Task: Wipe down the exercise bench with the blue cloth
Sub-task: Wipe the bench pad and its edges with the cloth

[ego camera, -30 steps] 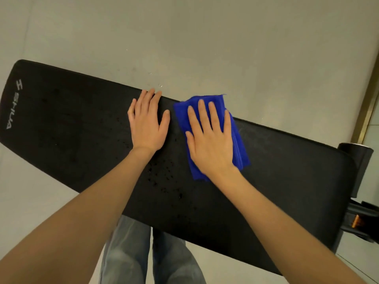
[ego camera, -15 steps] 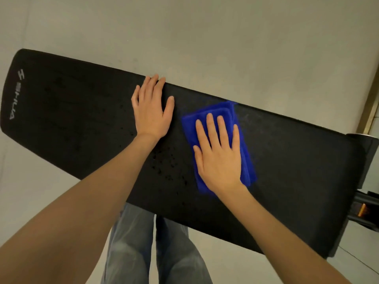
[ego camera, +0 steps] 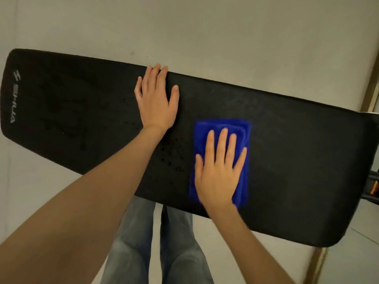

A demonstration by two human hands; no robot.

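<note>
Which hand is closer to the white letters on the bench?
Left. The left hand lies flat midway along the bench, nearer the white letters at its end; the right hand presses the blue cloth farther away.

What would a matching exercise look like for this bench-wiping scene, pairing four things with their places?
Things:
1. left hand
2. right hand
3. folded blue cloth
4. white logo lettering

Places:
A. between a palm and the black padded exercise bench
B. at the bench's left end
C. flat on top of the cloth
D. flat on bare padding, fingertips at the far edge

Pairs: 1-D, 2-C, 3-A, 4-B
</note>
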